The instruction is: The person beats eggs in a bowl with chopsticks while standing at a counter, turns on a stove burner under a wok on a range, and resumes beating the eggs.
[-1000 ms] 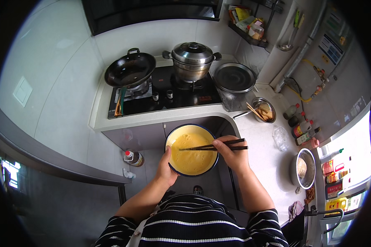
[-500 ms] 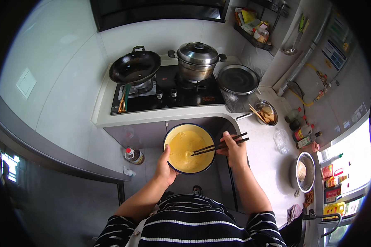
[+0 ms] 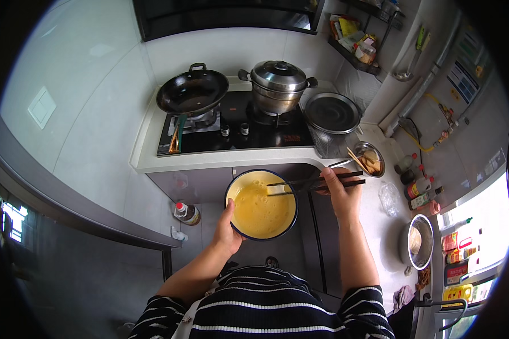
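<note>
My left hand [image 3: 227, 230] grips the left rim of a round bowl [image 3: 293, 219] with a dark blue edge, its thumb over the side. Inside lies yellow beaten egg [image 3: 255, 210] with bubbles on top. Closed round a pair of dark chopsticks [image 3: 300, 185], my right hand [image 3: 341, 192] is to the right of the bowl. The chopstick tips reach over the bowl's upper right part, slightly apart, with a pale wet smear between them. The bowl is held in the air in front of the counter.
A black wok [image 3: 190, 96] and a lidded steel pot [image 3: 277, 85] stand on the gas stove [image 3: 237, 141]. To their right are a dark round pan [image 3: 332, 113] and a small pan [image 3: 373, 164] of food pieces. Bottles and a metal basin [image 3: 427, 248] line the right counter.
My right hand has moved right and slightly up. The chopsticks have risen from the middle of the egg toward the bowl's upper right rim. My left hand still holds the bowl.
</note>
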A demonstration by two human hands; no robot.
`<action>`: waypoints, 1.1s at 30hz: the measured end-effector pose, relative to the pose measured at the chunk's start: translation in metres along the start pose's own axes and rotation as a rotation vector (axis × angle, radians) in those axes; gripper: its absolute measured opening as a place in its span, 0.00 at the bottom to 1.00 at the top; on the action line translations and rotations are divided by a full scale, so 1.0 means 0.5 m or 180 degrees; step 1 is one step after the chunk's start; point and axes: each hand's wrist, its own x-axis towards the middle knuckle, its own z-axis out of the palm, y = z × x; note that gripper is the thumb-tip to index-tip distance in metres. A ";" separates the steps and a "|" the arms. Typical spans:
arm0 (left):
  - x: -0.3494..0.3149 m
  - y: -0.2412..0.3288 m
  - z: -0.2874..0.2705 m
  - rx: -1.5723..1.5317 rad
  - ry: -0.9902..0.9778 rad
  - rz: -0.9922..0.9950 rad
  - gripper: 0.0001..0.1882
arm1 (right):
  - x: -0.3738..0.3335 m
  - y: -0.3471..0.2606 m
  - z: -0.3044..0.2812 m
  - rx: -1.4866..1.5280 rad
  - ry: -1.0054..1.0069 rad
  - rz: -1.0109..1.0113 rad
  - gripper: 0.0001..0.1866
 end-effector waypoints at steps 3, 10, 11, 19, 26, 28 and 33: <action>0.003 0.007 0.000 0.0007 -0.0070 0.0030 0.36 | 0.018 0.033 -0.018 -0.0188 0.0070 0.0410 0.13; 0.005 0.007 0.010 0.0065 -0.0113 -0.0040 0.37 | -0.024 0.095 0.030 0.0469 0.0163 0.1243 0.15; 0.006 0.006 0.011 0.0079 -0.0105 -0.0017 0.37 | -0.022 0.095 0.032 0.0558 0.0256 0.1100 0.15; 0.010 0.005 0.013 0.0017 -0.0137 -0.0042 0.36 | 0.003 -0.005 0.006 0.0503 0.0350 0.0120 0.13; 0.013 0.003 0.023 -0.0030 -0.0183 -0.0071 0.36 | 0.023 0.066 -0.019 0.0197 0.0214 0.0722 0.13; 0.011 0.004 0.028 -0.0043 -0.0212 -0.0062 0.36 | 0.002 0.084 0.000 0.0310 0.0201 0.1275 0.15; 0.016 -0.001 0.016 -0.0029 -0.0185 -0.0088 0.38 | -0.013 0.106 0.009 0.0633 0.0264 0.1458 0.17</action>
